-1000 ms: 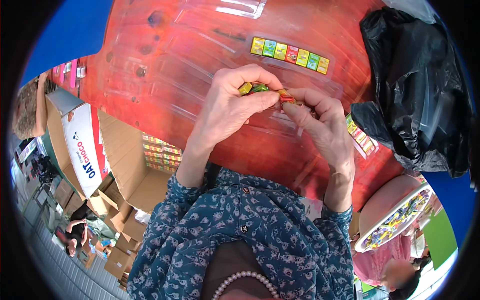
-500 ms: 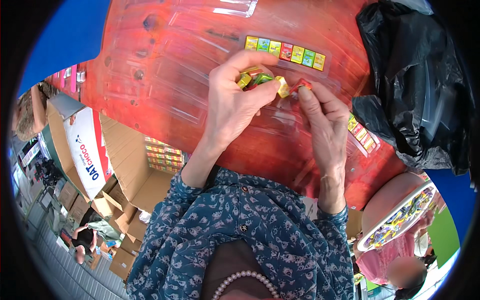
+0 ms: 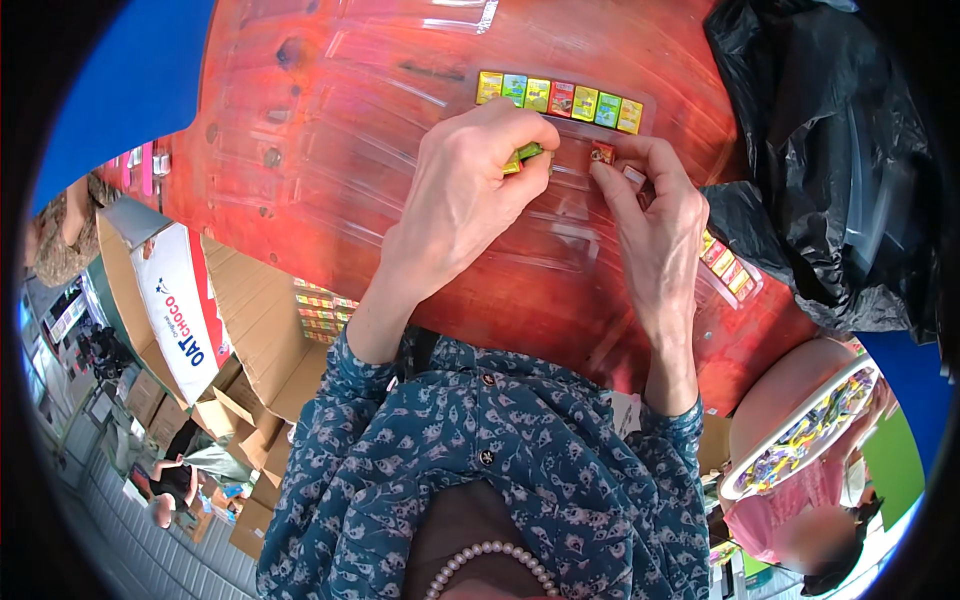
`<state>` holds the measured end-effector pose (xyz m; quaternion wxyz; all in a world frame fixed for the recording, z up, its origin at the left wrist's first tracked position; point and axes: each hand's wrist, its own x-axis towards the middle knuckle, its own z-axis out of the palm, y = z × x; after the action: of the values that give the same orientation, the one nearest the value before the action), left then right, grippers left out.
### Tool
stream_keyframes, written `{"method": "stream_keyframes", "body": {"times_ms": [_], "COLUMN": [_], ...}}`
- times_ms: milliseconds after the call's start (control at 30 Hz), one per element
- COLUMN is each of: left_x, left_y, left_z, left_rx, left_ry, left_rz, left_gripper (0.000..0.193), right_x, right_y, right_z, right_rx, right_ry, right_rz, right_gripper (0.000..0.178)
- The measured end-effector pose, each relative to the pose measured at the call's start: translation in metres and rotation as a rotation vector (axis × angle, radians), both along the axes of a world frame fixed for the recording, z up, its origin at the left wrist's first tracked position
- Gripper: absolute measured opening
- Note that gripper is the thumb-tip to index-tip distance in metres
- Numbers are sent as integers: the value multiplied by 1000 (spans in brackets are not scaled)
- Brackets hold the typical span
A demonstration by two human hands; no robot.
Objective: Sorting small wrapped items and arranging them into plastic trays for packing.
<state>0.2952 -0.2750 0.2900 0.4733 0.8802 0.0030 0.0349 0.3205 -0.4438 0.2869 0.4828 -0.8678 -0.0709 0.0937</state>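
Note:
My left hand (image 3: 470, 190) is closed around small wrapped candies (image 3: 525, 155), yellow and green, over a red table (image 3: 330, 130). My right hand (image 3: 655, 220) pinches one red wrapped candy (image 3: 603, 152) at its fingertips and presses it into a clear plastic tray (image 3: 590, 215). Just beyond both hands a row of several coloured candies (image 3: 558, 98) lies in another clear tray slot. A second row of candies (image 3: 728, 265) shows partly behind my right wrist.
A black plastic bag (image 3: 830, 180) lies at the table's right. A white bowl of mixed wrapped candies (image 3: 800, 440) sits at lower right, above another person. Open cardboard boxes (image 3: 240, 330) stand on the floor at left, one holding candy packs (image 3: 320, 305).
Both hands have moved away from my body toward the candy row. My right hand has separated a red candy from the bunch and lowered it to the tray.

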Motion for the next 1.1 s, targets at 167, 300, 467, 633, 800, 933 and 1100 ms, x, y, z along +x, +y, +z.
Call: {"method": "stream_keyframes", "body": {"times_ms": [167, 300, 467, 633, 800, 933, 1100], "left_x": [7, 8, 7, 3, 1, 0, -2], "left_y": [1, 1, 3, 8, 11, 9, 9], "left_z": [-6, -1, -3, 5, 6, 5, -1], "left_rx": [46, 248, 369, 407, 385, 435, 458], "left_ry": [-43, -73, -74, 5, -64, -24, -52], "left_rz": [-62, -137, -177, -140, -169, -180, -191], "left_gripper": [13, 15, 15, 15, 11, 10, 23], "right_x": [1, 1, -1, -1, -1, -3, -9], "right_y": [1, 2, 3, 3, 3, 5, 9], "right_z": [0, -5, -8, -7, -6, -4, -7], "right_rx": [-19, -50, -97, -104, -115, -114, -143], "right_ry": [10, -75, -167, -160, -152, -73, -130], "right_rz": [-2, 82, 71, 77, 75, 50, 36], "right_gripper": [16, 11, 7, 5, 9, 11, 11]}}
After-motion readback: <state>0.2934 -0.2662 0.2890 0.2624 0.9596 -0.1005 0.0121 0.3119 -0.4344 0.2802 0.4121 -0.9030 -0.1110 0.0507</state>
